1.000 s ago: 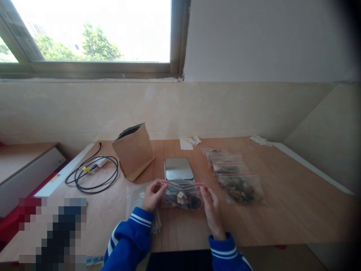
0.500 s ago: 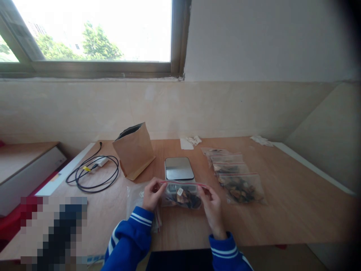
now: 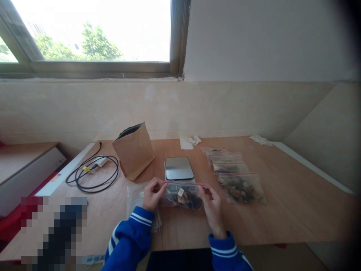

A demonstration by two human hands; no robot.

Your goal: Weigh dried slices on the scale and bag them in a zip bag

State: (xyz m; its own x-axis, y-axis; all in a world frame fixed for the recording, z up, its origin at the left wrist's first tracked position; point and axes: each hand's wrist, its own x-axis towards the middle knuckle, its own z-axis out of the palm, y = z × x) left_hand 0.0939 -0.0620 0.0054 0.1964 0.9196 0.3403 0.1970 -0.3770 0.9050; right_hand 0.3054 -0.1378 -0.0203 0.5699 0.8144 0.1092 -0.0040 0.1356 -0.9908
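Between my two hands is a clear zip bag (image 3: pixel 184 200) with a red seal strip along its top. Dark and tan dried pieces and a small white packet show through the plastic. My left hand (image 3: pixel 153 194) pinches the strip at its left end, and my right hand (image 3: pixel 210 201) pinches it near the right end. Just behind the bag lies a kitchen scale (image 3: pixel 179 168) with a bare metal plate, its front partly covered by the bag. Under and beside my left wrist is a stack of clear zip bags (image 3: pixel 134 201), partly hidden by my hand and sleeve.
Several filled zip bags (image 3: pixel 242 188) overlap in a row on the right. An upright brown paper bag (image 3: pixel 135 152) stands open-topped at the back left, beside a coiled black cable (image 3: pixel 93 186). Crumpled tissue (image 3: pixel 193 140) lies near the wall. The table's front edge runs beneath my forearms.
Both hands keep pinching the seal strip in almost the same place. The bag's top has shifted very slightly; everything else stays put.
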